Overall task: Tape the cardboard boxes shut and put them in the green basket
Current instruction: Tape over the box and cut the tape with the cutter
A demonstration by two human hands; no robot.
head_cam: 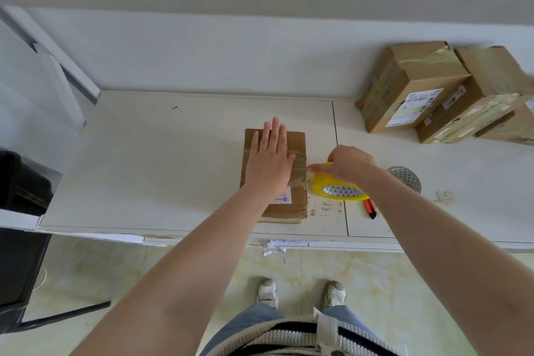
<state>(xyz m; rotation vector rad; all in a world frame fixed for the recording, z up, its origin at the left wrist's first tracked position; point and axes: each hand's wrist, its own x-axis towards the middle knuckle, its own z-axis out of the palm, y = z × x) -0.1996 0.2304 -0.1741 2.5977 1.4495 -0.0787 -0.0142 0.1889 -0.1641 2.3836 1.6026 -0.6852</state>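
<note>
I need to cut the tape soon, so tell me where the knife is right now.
In the head view the knife lies on the table, right of centre near the front edge, just beside the yellow tape roll under the right hand.

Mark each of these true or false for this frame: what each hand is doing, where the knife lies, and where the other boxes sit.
1. The left hand lies flat on the box. True.
2. The right hand holds the knife. False: it grips the yellow tape roll; the knife lies on the table.
3. The knife lies right of the box. True.
4. The other boxes sit in a green basket. False: they are stacked on the table, far right.
</note>
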